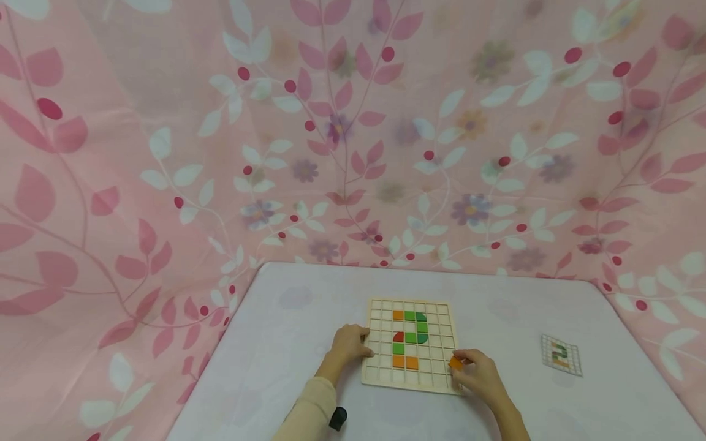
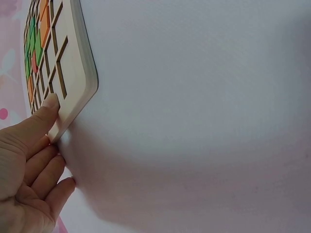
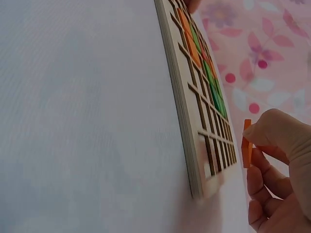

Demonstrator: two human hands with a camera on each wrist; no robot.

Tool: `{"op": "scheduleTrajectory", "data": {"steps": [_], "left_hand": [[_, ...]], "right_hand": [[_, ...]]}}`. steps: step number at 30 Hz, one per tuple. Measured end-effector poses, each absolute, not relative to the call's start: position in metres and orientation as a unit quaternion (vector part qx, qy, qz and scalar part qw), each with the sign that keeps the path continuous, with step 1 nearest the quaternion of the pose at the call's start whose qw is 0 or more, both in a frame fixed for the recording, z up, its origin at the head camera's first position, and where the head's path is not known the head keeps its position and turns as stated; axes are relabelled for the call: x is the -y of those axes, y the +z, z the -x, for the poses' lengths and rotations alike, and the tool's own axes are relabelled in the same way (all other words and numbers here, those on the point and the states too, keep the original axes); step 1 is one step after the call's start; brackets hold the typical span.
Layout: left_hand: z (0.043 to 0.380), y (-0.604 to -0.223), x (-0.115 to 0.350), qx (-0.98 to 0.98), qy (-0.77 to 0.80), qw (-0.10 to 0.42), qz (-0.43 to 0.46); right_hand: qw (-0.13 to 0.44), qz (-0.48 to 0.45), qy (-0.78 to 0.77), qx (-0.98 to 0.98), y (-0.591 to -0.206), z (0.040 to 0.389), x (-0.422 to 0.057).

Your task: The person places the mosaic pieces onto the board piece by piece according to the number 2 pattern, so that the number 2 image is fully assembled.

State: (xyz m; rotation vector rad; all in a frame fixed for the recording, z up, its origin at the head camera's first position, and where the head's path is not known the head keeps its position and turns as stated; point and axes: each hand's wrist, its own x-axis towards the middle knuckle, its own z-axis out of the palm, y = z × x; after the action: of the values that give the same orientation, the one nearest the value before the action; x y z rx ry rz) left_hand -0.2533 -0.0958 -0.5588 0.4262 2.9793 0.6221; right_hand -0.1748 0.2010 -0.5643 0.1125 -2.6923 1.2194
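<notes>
A wooden grid board (image 1: 380, 375) lies on the table, with orange, green and red tiles (image 1: 410, 338) set in a shape like a 2. My left hand (image 1: 349, 344) grips the board's left edge. In the left wrist view its thumb (image 2: 43, 116) presses on top, and the other fingers are bent against the side. By the board's right edge, my right hand (image 1: 481, 375) pinches an orange square tile (image 1: 456, 363) between thumb and fingers. The right wrist view shows this tile (image 3: 247, 145) edge-on, apart from the board.
A small pattern card (image 1: 561, 355) showing a coloured 2 on a grid lies on the right of the white table (image 1: 265, 343). Near my left forearm sits a small black object (image 1: 339, 418). Pink floral cloth (image 1: 353, 171) hangs behind the table.
</notes>
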Motion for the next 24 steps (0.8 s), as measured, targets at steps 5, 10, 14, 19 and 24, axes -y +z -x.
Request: {"op": "scheduleTrajectory", "data": {"steps": [5, 10, 14, 19, 24], "left_hand": [[0.254, -0.558, 0.095, -0.970, 0.200, 0.040, -0.129], [0.255, -0.558, 0.095, -0.970, 0.203, 0.045, -0.123], [0.254, -0.558, 0.095, -0.970, 0.207, 0.042, -0.123], [0.253, -0.557, 0.095, -0.968, 0.214, 0.042, -0.127], [0.252, -0.556, 0.096, -0.968, 0.214, 0.040, -0.126]], "right_hand": [[0.057, -0.057, 0.427, 0.900, -0.568, 0.190, -0.179], [0.028, -0.070, 0.425, 0.902, -0.571, 0.194, -0.168], [0.018, -0.093, 0.416, 0.904, -0.574, 0.195, -0.162], [0.025, -0.136, 0.407, 0.903, -0.579, 0.196, -0.159], [0.029, -0.164, 0.397, 0.903, -0.581, 0.197, -0.161]]}}
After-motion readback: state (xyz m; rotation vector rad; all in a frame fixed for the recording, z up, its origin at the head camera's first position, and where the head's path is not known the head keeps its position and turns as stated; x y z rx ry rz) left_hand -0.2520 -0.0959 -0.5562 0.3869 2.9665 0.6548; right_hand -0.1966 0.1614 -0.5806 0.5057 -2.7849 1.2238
